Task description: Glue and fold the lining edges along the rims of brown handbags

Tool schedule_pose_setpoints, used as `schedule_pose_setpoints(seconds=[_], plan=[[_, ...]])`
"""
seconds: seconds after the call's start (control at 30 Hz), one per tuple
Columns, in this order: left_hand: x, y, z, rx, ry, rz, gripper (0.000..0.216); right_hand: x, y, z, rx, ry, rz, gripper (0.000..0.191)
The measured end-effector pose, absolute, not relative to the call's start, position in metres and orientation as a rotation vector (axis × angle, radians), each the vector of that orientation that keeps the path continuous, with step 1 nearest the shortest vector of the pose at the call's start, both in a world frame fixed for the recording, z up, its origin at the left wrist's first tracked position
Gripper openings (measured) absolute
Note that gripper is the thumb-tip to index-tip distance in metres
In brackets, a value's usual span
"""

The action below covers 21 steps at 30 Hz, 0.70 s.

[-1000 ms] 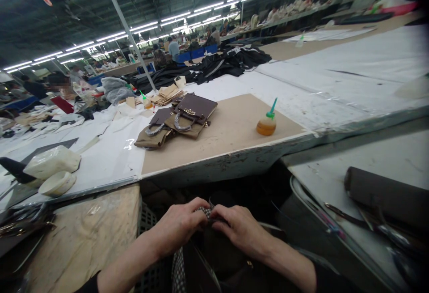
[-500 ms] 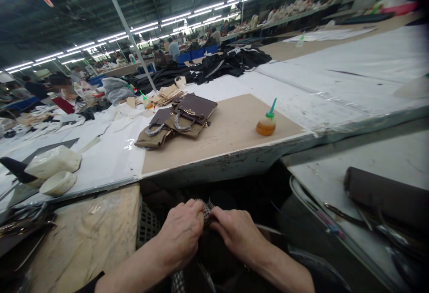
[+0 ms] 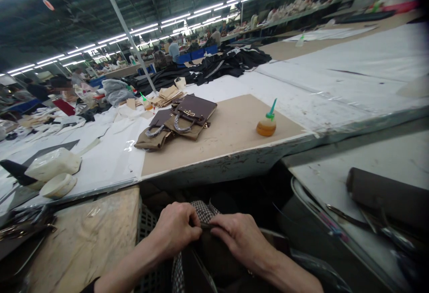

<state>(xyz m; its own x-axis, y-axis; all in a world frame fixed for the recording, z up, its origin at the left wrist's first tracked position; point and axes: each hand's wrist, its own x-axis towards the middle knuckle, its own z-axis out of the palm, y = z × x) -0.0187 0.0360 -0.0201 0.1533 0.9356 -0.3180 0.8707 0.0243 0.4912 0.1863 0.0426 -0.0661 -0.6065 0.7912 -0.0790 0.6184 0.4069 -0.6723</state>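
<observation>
Low in the middle of the view, my left hand [image 3: 179, 227] and my right hand [image 3: 239, 238] face each other, a small gap between them. Both pinch the upper edge of a dark brown bag [image 3: 214, 255] held in front of my body. Much of the bag is in shadow, so its full shape is hidden. Black-and-white checked cloth [image 3: 200, 211] shows just behind my fingers and again lower left. On the table ahead, finished-looking brown handbags [image 3: 192, 114] with plastic-wrapped handles lie in an overlapping pile.
A squeeze bottle of amber liquid [image 3: 266, 126] stands on brown card [image 3: 234, 136] at the table edge. Left are a white tub [image 3: 58, 185] and a worn board [image 3: 90, 230]. A dark brown roll [image 3: 385, 194] lies right. Black pieces [image 3: 221, 67] and people are farther back.
My left hand has turned and opened out slightly, thumb and forefinger now pinching the edge. More of the checked cloth shows between my hands. My right hand stays nearly in place.
</observation>
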Motion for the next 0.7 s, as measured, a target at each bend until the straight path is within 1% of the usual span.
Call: schedule_pose_setpoints(seconds=[0.1, 0.27, 0.4, 0.47, 0.6, 0.63, 0.7], plan=[[-0.023, 0.039, -0.03, 1.734, 1.61, 0.282, 0.001, 0.189, 0.044, -0.068, -1.21, -2.361, 1.029, 0.02], [-0.03, 0.046, -0.045, 1.586, 1.494, 0.393, 0.028, 0.193, 0.05, -0.072, -1.177, -2.299, 1.118, 0.018], [-0.036, 0.049, -0.055, 1.265, 1.297, 0.534, 0.045, 0.197, 0.059, -0.068, -1.139, -2.289, 1.224, 0.021], [-0.038, 0.05, -0.059, 1.148, 1.242, 0.586, 0.045, 0.197, 0.065, -0.063, -1.136, -2.294, 1.305, 0.027], [-0.039, 0.049, -0.059, 1.146, 1.239, 0.599, 0.038, 0.188, 0.074, -0.055, -1.082, -2.288, 1.473, 0.034], [-0.04, 0.049, -0.059, 1.155, 1.236, 0.589, 0.037, 0.184, 0.075, -0.055, -1.078, -2.291, 1.489, 0.032], [-0.044, 0.048, -0.057, 1.172, 1.227, 0.557, 0.037, 0.176, 0.077, -0.056, -1.087, -2.305, 1.487, 0.022]])
